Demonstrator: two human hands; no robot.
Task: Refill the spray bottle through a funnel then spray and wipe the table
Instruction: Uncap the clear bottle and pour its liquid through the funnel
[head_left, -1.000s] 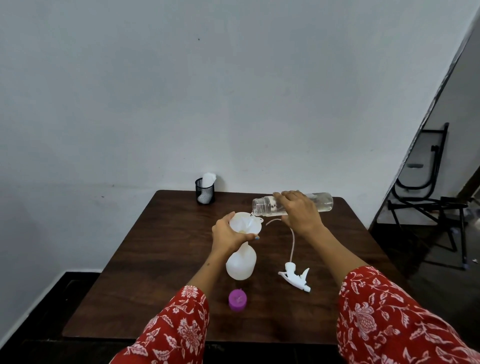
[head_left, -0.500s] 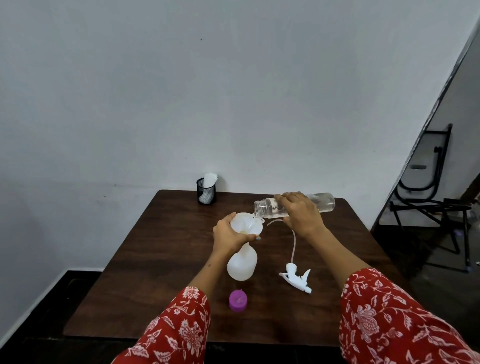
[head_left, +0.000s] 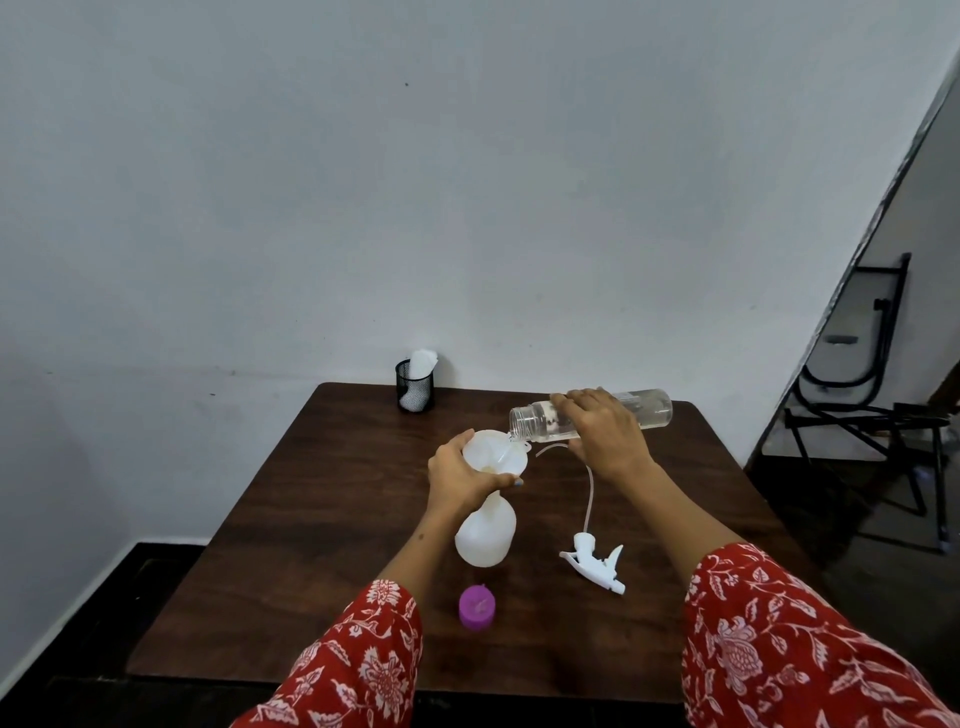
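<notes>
A white spray bottle (head_left: 485, 535) stands up on the brown bench (head_left: 322, 499), near the middle. A white funnel (head_left: 493, 454) sits in its top. The left hand (head_left: 460, 478) has its grip curled round the funnel and the bottle's neck, holding them. The right hand (head_left: 605, 434) has its grip wrapped round a clear bottle (head_left: 589, 415), which is tipped on its side above the bench. The open mouth of the clear bottle is right at the funnel's rim, and a thin stream of water runs from it into the funnel. The white spray head (head_left: 595, 564) lies on the bench just right of the spray bottle, with its thin tube reaching away toward the right hand. A purple cap (head_left: 477, 607) lies near the front edge. A black mesh cup (head_left: 414, 385) with something white in it stands at the back edge. Both sleeves are red with white flowers
</notes>
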